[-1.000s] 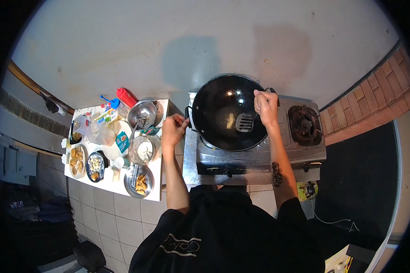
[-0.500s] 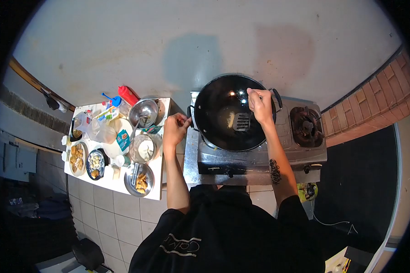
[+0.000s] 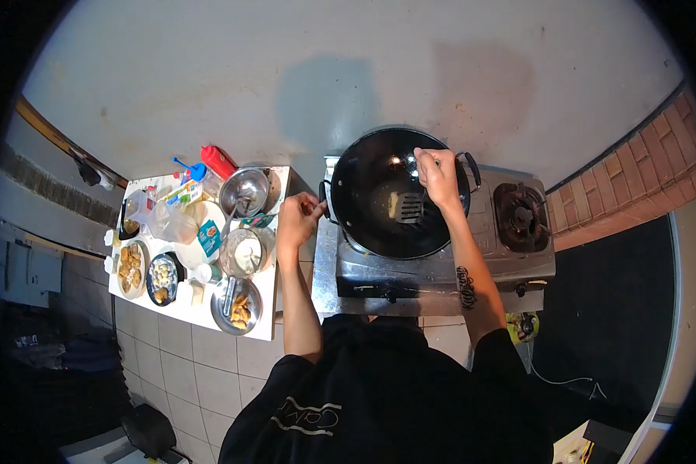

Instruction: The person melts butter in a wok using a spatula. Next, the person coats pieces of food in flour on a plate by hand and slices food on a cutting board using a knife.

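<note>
A black wok point(image 3: 371, 166) with two loop handles sits on the left burner of a metal gas stove. My left hand point(image 3: 299, 216) is closed at the wok's left handle point(image 3: 324, 203), its fingertips pinching it. Over the wok's right side, my right hand point(image 3: 439, 176) grips a slotted spatula point(image 3: 411, 209); the upper part of its handle is hidden in my fist. The spatula's head lies low in the wok, right beside a small yellowish piece of food point(image 3: 394, 205).
Left of the stove, a white table point(image 3: 267, 309) carries a steel bowl point(image 3: 243, 192), a bowl of white batter point(image 3: 247, 254), a plate of fried pieces point(image 3: 240, 309), other dishes and a red squeeze bottle point(image 3: 217, 161). A second burner point(image 3: 522, 216) is at the right, near a brick edge point(image 3: 634, 170).
My right hand has shifted slightly left and up, and the spatula head has moved a little left against the food piece. My left hand stays at the handle.
</note>
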Demonstrator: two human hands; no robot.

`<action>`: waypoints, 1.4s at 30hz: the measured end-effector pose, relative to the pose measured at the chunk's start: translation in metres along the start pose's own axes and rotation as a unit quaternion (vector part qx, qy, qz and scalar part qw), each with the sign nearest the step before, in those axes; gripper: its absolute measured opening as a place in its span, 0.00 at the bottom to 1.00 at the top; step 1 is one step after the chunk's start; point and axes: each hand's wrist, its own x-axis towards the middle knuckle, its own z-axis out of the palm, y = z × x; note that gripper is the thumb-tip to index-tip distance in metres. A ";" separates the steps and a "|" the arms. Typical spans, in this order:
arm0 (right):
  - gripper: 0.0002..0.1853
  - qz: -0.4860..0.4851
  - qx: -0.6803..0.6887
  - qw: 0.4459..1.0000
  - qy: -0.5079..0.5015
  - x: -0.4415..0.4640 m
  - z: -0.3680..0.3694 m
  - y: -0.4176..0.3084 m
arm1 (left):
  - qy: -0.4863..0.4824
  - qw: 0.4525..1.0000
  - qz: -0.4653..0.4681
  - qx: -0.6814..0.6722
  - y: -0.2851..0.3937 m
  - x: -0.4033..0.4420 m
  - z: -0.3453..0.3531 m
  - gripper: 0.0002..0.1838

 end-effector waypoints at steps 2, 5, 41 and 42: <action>0.24 -0.004 -0.005 1.000 -0.005 0.002 0.001 0.002 | -0.001 1.000 0.005 0.006 0.001 0.000 -0.001 0.10; 0.24 -0.012 -0.016 1.000 -0.009 0.004 0.003 0.001 | 0.002 1.000 0.015 0.018 0.006 -0.001 -0.003 0.10; 0.24 -0.013 0.067 0.997 0.022 -0.001 -0.010 0.009 | -0.028 0.999 0.017 0.016 -0.001 0.006 -0.005 0.11; 0.24 -0.015 0.071 0.997 0.023 -0.001 -0.010 0.009 | -0.025 0.999 0.026 0.021 -0.001 0.006 -0.005 0.11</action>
